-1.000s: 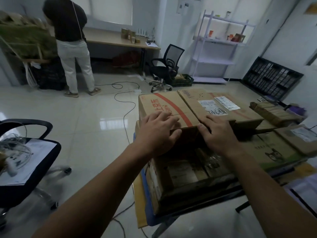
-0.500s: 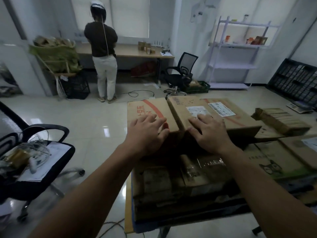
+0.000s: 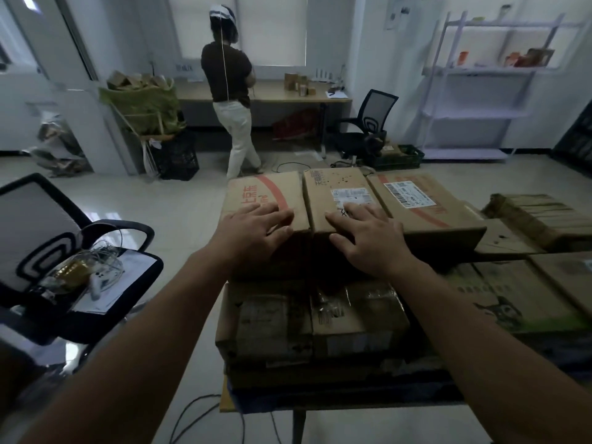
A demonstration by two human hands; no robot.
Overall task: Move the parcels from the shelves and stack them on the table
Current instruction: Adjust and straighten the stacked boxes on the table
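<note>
Cardboard parcels are stacked on the table (image 3: 352, 400) in front of me. On top, a red-striped box (image 3: 256, 192) sits at the left, a labelled box (image 3: 336, 190) beside it, and a barcode box (image 3: 426, 206) to the right. My left hand (image 3: 253, 232) lies flat, fingers spread, on the near edge of the red-striped box. My right hand (image 3: 365, 238) lies flat on the near edge of the labelled box. Lower parcels (image 3: 307, 318) show beneath the hands. A white shelf unit (image 3: 480, 91) stands at the far right wall, holding a few small items.
A black office chair (image 3: 64, 267) with papers and wire stands close at my left. A person (image 3: 230, 91) stands at a far desk (image 3: 272, 94). Another chair (image 3: 365, 129), a green crate (image 3: 397, 157) and floor cables (image 3: 198, 418) are around. More flat boxes (image 3: 541, 216) lie on the right.
The view has tilted up and swung left, showing more of the room. Both hands stay flat on the top boxes, which have squared up side by side.
</note>
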